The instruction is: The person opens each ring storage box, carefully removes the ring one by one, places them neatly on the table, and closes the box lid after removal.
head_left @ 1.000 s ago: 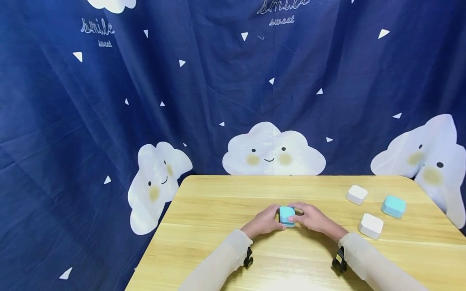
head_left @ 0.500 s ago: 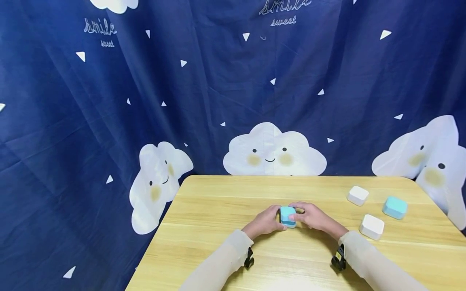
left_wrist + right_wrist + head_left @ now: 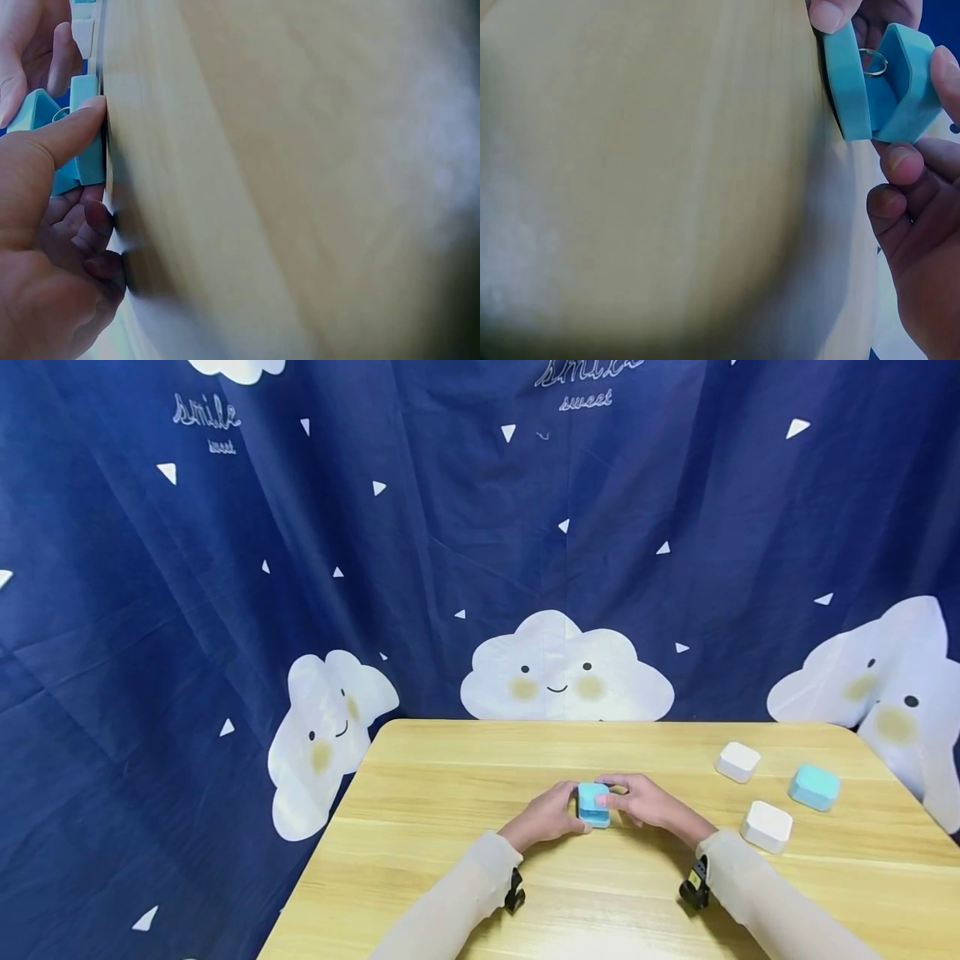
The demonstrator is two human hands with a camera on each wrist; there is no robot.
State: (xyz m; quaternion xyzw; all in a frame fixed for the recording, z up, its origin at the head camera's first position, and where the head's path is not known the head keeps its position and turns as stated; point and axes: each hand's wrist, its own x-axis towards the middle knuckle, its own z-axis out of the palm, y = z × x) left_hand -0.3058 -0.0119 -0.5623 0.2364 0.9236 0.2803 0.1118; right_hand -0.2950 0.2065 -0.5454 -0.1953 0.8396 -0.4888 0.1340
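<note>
Table: far edge and both far corners in frame, near edge cut off.

Hands: together, both clamped on the ring box. Left hand comes in from the left-edge side and grips the base; right hand from the right-edge side, pinching the lid. Neither is nearer, both are in contact.

Three loose boxes sit right of the right hand, toward the far right corner: near white box, second blue box nearest the right edge, far white box.

Ring box: about midway between left and right edges, out from the far edge. Near-square from above, no clear long axis. Base looks flat on the table; lid tilted up, mouth facing the near edge. Key relation, my read: lid angle over base, hinge on the far-edge side.

Ring: between lid and base, apparently standing in the base.

Hard to see: hinge hidden, ring's seat hidden, right fingertips behind the lid unclear. Left thumb covers part of the box in the left wrist view.
</note>
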